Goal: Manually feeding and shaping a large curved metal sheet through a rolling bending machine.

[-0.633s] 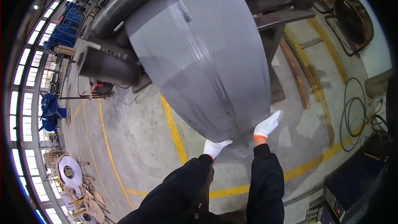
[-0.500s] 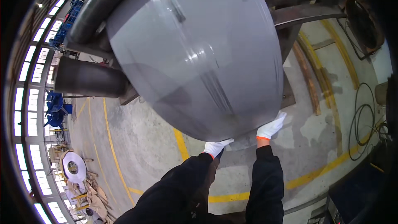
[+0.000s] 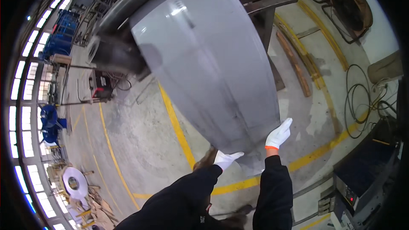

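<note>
Gray floor point(image 3: 142, 145) lies below the big bent sheet point(image 3: 208, 68) in the frame's middle, whose bottom end now sits a bit lower, so the left hand point(image 3: 227, 160), pinching its edge, and right hand point(image 3: 279, 135), grip unclear, seem to follow it.

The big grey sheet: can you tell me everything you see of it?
The grey sheet looks like smooth metal, with a bright glare toward its far end and darker streaks along its length. It is broad, and its edges look bowed, though this wide view bends lines. From a thick dark bar it runs to its near end, where the white-gloved left hand and right hand touch opposite sides.
</note>
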### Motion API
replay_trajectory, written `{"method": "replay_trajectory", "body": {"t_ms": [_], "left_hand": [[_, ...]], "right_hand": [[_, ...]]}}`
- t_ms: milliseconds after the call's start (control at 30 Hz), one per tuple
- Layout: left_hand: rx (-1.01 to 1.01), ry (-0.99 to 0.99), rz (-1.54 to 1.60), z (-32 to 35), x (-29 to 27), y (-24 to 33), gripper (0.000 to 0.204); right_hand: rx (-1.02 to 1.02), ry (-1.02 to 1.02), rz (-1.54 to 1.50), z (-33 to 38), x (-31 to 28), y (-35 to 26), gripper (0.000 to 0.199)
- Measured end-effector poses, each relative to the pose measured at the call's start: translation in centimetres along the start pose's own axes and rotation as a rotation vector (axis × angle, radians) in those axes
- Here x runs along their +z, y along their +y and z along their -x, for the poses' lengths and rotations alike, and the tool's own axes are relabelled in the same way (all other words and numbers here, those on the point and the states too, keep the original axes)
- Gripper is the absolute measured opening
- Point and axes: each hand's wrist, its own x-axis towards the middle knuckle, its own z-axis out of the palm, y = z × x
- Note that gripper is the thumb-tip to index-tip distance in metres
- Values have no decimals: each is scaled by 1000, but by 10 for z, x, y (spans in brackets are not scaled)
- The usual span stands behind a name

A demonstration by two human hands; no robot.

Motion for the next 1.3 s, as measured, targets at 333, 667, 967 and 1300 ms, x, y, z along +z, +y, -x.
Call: {"method": "replay_trajectory", "body": {"t_ms": [333, 667, 967, 1300], "left_hand": [[-59, -219, 9, 93, -2, 86, 66], [31, 188, 128, -36, -139, 188, 58], [486, 592, 287, -154, -117, 101, 40], [304, 658, 133, -86, -103, 85, 55]], "right_hand": [[-451, 14, 368, 35, -29, -132, 64], [-369, -88, 9, -16, 70, -9, 59], [-312, -203, -437, -67, 192, 63, 66], [-600, -57, 103, -26, 63, 40, 39]]}}
